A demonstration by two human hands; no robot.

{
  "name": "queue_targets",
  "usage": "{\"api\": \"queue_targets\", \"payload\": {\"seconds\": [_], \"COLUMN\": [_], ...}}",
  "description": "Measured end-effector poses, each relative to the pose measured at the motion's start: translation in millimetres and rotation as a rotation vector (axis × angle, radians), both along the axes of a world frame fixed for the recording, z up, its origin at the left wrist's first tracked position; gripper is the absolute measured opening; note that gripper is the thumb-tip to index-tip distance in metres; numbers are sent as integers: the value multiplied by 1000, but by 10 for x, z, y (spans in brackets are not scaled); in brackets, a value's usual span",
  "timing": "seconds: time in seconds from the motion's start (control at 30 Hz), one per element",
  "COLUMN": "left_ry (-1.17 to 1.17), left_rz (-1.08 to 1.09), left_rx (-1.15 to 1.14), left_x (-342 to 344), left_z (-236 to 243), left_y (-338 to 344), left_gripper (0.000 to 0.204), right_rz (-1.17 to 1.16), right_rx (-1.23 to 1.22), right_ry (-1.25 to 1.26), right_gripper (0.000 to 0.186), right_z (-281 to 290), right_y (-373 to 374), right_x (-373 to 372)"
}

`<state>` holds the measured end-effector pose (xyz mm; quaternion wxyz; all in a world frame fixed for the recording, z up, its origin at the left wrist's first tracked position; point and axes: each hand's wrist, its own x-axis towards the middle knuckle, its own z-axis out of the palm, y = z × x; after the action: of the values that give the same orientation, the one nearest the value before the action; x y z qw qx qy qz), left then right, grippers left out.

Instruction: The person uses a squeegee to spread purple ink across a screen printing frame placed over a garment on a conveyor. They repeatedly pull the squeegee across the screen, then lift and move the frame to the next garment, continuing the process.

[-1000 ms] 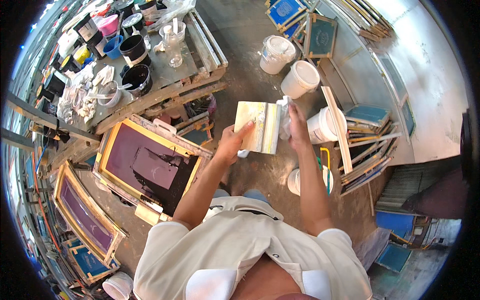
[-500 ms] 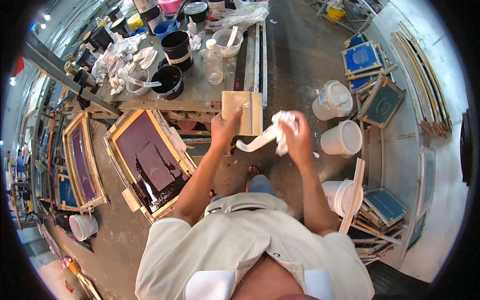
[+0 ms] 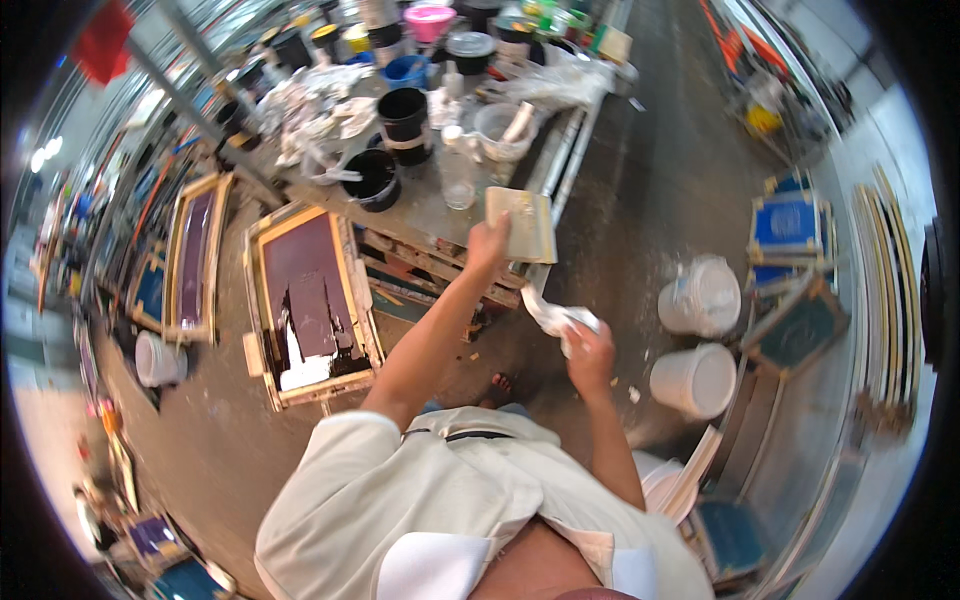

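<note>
My left hand [image 3: 490, 243] grips a flat, pale yellow squeegee [image 3: 527, 226] by its near left edge, thumb on its upper face. The squeegee is up beside the front right corner of the worktable [image 3: 425, 215]. Lower and to the right, my right hand [image 3: 590, 350] is closed around a crumpled white rag [image 3: 548, 314]. One end of the rag hangs out toward the squeegee, apart from it. Nearest to the squeegee on the table stand a clear plastic bottle [image 3: 458, 185] and a black tub [image 3: 371, 182] with dark contents.
A wooden-framed screen [image 3: 300, 260] smeared with dark ink leans left of my arm, with another framed screen [image 3: 192, 255] beyond. White buckets [image 3: 694, 380] line the floor at right. Black pots [image 3: 404, 125], a clear tub [image 3: 503, 130] and rags [image 3: 310, 105] crowd the table.
My right hand with the rag has dropped lower and away from the squeegee. My left hand has carried the squeegee a little right in the picture. The whole view has turned and shifted.
</note>
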<state>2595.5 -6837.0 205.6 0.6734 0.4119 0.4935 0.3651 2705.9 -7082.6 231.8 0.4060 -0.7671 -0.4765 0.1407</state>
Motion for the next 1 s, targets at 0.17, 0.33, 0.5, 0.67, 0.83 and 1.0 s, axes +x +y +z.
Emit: {"api": "queue_targets", "payload": {"seconds": [0.17,0.33,0.5,0.67,0.83,1.0], "left_ry": [378,388,312,335,159,282], "left_rz": [7,-12,-89,372,951,1126], "left_rx": [56,376,307,-97,-223,-317], "left_x": [554,-219,-2244,-4479,-6327,-7561], "left_z": [-464,-147,-340,-579,-973,-704], "left_y": [731,80,-1112,-2339,-3408,-4061], "left_gripper": [59,47,36,31,25,24], "right_rz": [-152,308,552,873,1146,1311], "right_rx": [-217,-477,-391,-419,-310,-155], "right_ry": [-65,-268,-141,-79,-13,46], "right_gripper": [35,27,27,24,26,32], "right_z": [-378,-121,606,1554,1953,2035], "right_y": [-755,-632,-64,592,920,1540], "right_x": [799,413,-705,-1906,-3344,-4979]}}
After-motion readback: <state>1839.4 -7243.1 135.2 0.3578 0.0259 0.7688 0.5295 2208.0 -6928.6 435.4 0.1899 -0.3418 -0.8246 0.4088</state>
